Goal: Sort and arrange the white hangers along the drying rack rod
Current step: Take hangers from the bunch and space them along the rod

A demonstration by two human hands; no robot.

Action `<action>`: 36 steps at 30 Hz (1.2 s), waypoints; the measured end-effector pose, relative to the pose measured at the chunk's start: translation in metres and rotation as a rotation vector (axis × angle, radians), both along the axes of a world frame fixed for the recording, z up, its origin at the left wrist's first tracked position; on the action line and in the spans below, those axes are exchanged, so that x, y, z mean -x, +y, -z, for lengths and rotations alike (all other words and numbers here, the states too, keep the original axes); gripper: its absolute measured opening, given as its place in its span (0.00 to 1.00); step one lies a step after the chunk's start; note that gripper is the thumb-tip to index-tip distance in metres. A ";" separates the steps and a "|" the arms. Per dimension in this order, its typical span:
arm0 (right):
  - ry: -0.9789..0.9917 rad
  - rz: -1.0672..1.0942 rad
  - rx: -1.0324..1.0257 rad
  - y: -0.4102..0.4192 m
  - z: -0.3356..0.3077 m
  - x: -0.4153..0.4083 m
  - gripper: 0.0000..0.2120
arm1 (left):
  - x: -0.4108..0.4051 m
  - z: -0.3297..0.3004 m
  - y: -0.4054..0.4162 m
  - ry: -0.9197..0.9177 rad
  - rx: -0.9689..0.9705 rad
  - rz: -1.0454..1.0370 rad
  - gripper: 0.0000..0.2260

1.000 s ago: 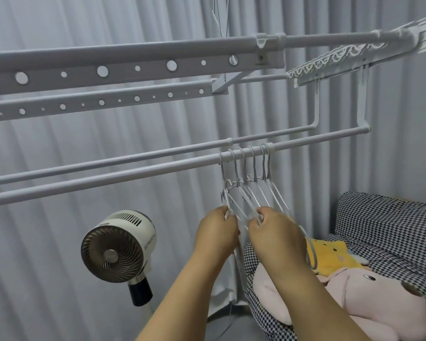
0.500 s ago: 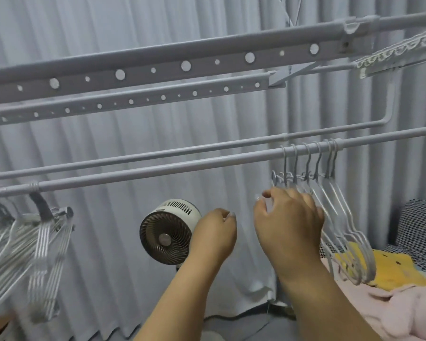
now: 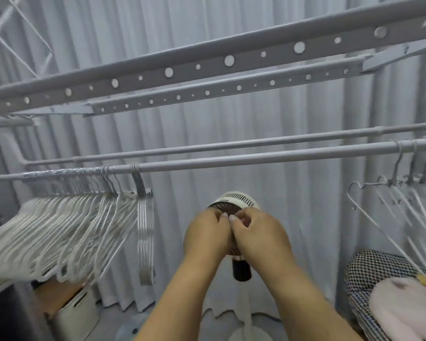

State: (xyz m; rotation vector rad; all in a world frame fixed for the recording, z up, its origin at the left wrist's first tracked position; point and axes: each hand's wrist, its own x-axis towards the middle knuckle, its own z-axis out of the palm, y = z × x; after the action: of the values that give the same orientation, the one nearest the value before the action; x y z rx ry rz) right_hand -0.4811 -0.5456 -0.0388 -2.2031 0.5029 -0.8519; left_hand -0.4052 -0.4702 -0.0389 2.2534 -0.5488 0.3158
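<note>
You have a single view here, from the head camera, so no second view shares any of the scene. It sits below the drying rack rod (image 3: 231, 159) and looks forward and slightly upward at it, toward the curtain (image 3: 293, 205) behind the rod. The rod crosses the whole frame, close to the lens, and the wide angle bows it. Below the rod, both forearms enter from the bottom edge, and the fan (image 3: 234, 199) stands under the rod's middle.
</note>
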 end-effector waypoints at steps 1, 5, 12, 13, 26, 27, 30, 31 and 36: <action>0.029 -0.069 -0.066 0.011 0.001 -0.010 0.09 | -0.006 0.000 0.014 -0.010 0.009 -0.035 0.12; 0.105 -0.249 -0.184 0.051 0.011 -0.052 0.12 | -0.032 0.005 0.067 -0.041 0.099 -0.187 0.14; 0.170 -0.372 -0.472 0.102 0.037 -0.122 0.11 | -0.071 0.015 0.128 0.022 0.174 -0.311 0.17; 0.176 -0.380 -0.515 0.106 0.041 -0.132 0.12 | -0.075 0.016 0.133 0.048 0.174 -0.300 0.16; 0.171 -0.420 -0.765 0.124 0.051 -0.172 0.13 | -0.085 0.013 0.134 0.133 0.261 -0.179 0.19; 0.149 -0.398 -0.780 0.121 0.052 -0.173 0.12 | -0.084 0.012 0.133 0.129 0.256 -0.171 0.18; 0.077 -0.371 -0.865 0.113 0.051 -0.171 0.11 | -0.080 0.009 0.128 0.098 0.251 -0.149 0.13; 0.070 -0.379 -0.895 0.111 0.051 -0.169 0.11 | -0.078 0.007 0.126 0.088 0.254 -0.139 0.10; 0.047 -0.357 -0.915 0.100 0.048 -0.150 0.14 | -0.080 0.004 0.106 0.195 0.251 -0.069 0.11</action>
State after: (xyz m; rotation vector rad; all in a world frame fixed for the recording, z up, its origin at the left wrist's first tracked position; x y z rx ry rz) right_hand -0.3309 -0.4459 -0.0870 -1.3959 0.3916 -0.2742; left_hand -0.3254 -0.3643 -0.0433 2.0341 -0.3113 0.1850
